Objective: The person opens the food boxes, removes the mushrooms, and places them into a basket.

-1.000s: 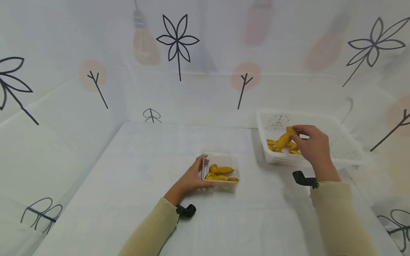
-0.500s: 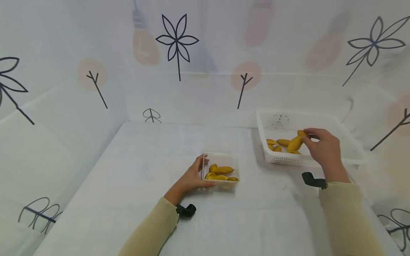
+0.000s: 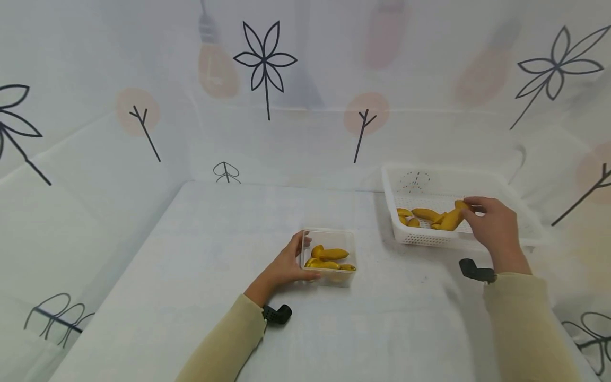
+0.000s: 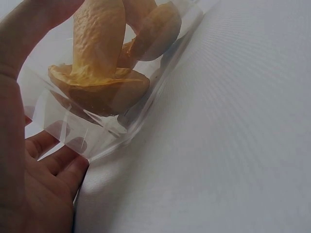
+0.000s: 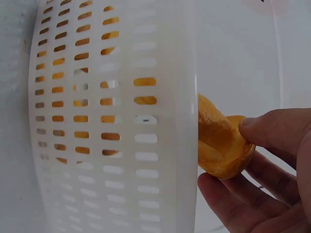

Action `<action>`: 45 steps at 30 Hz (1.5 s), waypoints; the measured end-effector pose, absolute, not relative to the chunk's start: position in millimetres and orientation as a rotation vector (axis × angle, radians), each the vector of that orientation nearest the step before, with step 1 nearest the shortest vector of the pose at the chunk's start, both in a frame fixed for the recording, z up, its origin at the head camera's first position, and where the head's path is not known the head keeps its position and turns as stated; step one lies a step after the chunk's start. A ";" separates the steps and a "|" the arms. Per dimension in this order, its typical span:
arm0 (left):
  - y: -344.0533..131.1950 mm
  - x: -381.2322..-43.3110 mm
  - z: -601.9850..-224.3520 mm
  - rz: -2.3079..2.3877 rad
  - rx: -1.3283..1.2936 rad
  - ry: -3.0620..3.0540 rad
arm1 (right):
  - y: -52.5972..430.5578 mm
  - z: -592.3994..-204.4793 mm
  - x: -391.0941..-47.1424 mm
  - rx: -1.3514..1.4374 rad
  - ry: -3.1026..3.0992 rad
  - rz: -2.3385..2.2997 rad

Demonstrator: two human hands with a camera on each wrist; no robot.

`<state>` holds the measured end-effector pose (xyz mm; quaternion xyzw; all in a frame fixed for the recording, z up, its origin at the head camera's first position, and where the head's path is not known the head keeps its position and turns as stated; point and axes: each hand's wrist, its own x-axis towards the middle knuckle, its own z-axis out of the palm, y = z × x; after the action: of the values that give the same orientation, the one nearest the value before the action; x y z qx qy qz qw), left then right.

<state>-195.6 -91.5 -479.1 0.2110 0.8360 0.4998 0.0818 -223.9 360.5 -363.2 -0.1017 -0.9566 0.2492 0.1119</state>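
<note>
My left hand (image 3: 286, 264) grips the left side of a small clear plastic box (image 3: 334, 279) that stands on the table. Inside it lie several yellow mushrooms (image 3: 335, 254); the left wrist view shows a thick stem and wide cap (image 4: 97, 92) through the clear wall. At the right, my right hand (image 3: 498, 223) pinches another yellow mushroom (image 3: 452, 218) by its cap end, between thumb and fingers. That mushroom slants down into a white perforated basket (image 3: 425, 240). In the right wrist view its lower end is hidden behind the basket wall (image 5: 167, 116).
More yellow mushrooms (image 3: 425, 213) lie at the basket's left end, beneath and beside the held one. The white table (image 3: 229, 228) spreads around the clear box. A patterned cloth wall (image 3: 305, 143) rises behind the table and at both sides.
My right hand has shifted right and a little nearer with the pinched mushroom, which now hangs lower in the basket. My left hand and the clear box have stayed put.
</note>
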 end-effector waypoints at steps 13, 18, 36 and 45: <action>-91.2 -197.1 -481.4 1.469 0.617 2.512 | 368.7 -368.0 -222.2 -0.324 -2.827 0.707; -91.4 -197.1 -481.2 1.467 0.619 2.515 | 369.9 -369.2 -221.2 -0.343 -2.851 0.687; -92.9 -197.8 -481.8 1.489 0.624 2.502 | 363.7 -368.9 -221.1 -0.267 -2.871 0.618; -91.8 -196.8 -479.1 1.472 0.593 2.510 | 343.8 -366.2 -221.2 -0.203 -2.869 0.618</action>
<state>-196.8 -91.8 -479.1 0.1988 0.8422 0.4937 0.0859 -221.2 343.8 -366.2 -0.0686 -0.9703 0.2092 0.0998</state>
